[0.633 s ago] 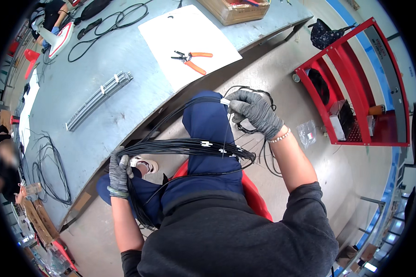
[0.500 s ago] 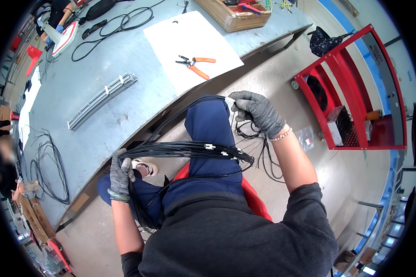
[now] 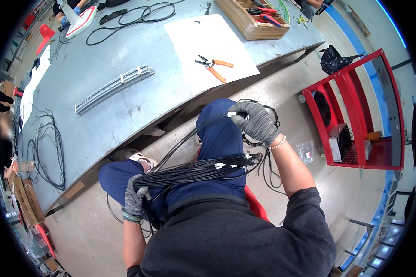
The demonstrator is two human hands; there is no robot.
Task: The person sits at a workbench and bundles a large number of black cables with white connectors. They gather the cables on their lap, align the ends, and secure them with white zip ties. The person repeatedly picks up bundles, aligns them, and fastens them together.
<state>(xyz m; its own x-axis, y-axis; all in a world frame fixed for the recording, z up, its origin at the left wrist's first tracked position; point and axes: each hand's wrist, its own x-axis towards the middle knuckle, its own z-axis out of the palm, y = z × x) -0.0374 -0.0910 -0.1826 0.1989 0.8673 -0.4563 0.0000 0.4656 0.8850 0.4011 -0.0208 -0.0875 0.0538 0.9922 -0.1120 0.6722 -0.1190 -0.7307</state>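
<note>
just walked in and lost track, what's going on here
A seated person wearing grey gloves is handling black cables. The left hand grips a thick black cable bundle that stretches across the lap, with white markers toward its right end. The right hand, raised near the knee, holds a few separate cables by a white-marked end. On the metal table, orange-handled wire strippers lie unused on a white sheet.

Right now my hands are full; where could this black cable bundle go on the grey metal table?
The table is bare between the long grey strips and its near edge, and, more narrowly, between the strips and the white paper sheet. Crowded: the left end, with loose black wires; the far side, with looped black cable and a brown wooden box.
</note>
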